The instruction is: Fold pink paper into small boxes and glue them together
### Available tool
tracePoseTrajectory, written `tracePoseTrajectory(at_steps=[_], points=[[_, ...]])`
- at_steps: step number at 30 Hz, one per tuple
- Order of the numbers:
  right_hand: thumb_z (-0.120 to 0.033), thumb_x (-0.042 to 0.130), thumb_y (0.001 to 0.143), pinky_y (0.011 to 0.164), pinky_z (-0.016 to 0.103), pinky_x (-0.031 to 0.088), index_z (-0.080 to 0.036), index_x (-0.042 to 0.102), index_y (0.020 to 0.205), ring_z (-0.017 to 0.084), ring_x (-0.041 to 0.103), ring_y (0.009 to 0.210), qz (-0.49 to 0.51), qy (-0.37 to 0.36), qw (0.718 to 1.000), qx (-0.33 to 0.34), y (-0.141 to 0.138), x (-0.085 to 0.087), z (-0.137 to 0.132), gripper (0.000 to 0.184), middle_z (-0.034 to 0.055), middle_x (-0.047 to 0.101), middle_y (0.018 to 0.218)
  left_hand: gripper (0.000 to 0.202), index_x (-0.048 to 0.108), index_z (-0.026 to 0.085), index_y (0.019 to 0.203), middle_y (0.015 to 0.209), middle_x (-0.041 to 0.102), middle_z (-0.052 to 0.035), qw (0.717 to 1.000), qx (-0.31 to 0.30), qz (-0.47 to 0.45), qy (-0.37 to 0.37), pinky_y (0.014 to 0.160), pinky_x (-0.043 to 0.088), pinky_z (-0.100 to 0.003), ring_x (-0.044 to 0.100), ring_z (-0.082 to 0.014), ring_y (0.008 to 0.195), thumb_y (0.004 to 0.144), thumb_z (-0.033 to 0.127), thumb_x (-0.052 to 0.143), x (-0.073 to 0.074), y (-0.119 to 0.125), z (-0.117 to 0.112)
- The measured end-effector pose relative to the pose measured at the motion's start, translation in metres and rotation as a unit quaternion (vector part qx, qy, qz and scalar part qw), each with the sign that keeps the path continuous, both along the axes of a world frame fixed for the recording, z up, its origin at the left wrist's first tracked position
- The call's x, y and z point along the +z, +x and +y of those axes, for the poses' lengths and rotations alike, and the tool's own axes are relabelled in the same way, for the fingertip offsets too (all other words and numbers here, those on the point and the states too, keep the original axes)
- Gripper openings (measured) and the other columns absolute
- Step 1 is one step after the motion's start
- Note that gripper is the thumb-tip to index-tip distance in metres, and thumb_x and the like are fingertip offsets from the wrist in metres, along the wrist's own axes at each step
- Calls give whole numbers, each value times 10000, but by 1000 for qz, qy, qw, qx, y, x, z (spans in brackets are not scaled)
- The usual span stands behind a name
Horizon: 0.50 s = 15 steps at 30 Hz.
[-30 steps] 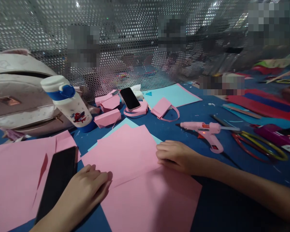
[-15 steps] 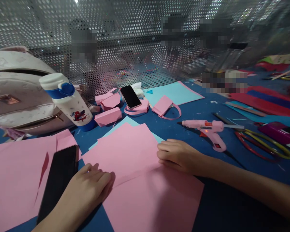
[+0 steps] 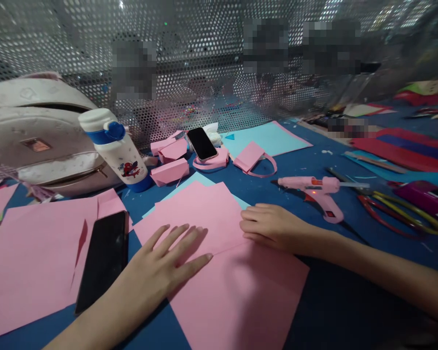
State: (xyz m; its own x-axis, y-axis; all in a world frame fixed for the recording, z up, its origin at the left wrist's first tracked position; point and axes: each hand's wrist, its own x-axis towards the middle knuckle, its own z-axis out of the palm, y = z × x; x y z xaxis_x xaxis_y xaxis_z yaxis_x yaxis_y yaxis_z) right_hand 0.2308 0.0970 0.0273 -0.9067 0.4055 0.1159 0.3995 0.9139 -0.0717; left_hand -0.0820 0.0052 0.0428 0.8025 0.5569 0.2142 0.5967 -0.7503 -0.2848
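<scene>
Several pink paper sheets (image 3: 211, 209) lie overlapping in front of me, with a light blue sheet (image 3: 200, 179) showing beneath their far edges. A crease or sheet edge runs across the pink between my hands. My left hand (image 3: 168, 262) rests on the paper, fingers spread and holding nothing. At the right edge my right hand (image 3: 268, 223) is closed on the pink paper, its fingers curled and the fingertips partly hidden. A black phone (image 3: 104, 257) lies left of my left hand. Beyond my right hand is a pink glue gun (image 3: 316, 189) with a small orange light showing.
Small folded pink paper bags (image 3: 253, 158) and another phone (image 3: 202, 143) lie at the back. A white bottle (image 3: 118, 155) stands by a pale backpack (image 3: 54, 141). Scissors (image 3: 401, 214) and a purple tool (image 3: 423, 197) lie right. A perforated metal panel (image 3: 204, 63) rises behind.
My left hand has moved right onto the paper, its fingers going from curled to spread. My right hand stays at the paper's right edge. The view has shifted slightly.
</scene>
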Motion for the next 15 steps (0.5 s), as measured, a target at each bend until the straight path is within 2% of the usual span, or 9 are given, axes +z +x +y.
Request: tracePoseTrajectory(at_steps=[4,9,15], points=[[-265,251,1083,662,315,269,-189,549,775,169,460,706,-17,32,999,7,0,0,0,436,21,578,787,402,484,350,1428,1528,458,-32,1000,2,-5,-5,1081,287,-459,457,-275,1324,1056,297,342,-2,-1,0],[-297,261,1089,683,312,273,-190,553,797,163,474,731,-19,30,999,4,0,1,-1,426,16,588,817,385,545,319,1375,1510,480,-44,1000,-12,-11,7,1082,291,-462,453,-279,1331,1062,258,329,-3,-5,-2],[-327,237,1092,680,311,278,-190,563,806,162,477,725,-20,32,999,4,1,1,0,454,17,594,823,378,571,307,1342,1516,471,-59,1000,-1,-25,-7,1069,329,-474,407,-281,1369,1049,230,344,-6,-26,-13]])
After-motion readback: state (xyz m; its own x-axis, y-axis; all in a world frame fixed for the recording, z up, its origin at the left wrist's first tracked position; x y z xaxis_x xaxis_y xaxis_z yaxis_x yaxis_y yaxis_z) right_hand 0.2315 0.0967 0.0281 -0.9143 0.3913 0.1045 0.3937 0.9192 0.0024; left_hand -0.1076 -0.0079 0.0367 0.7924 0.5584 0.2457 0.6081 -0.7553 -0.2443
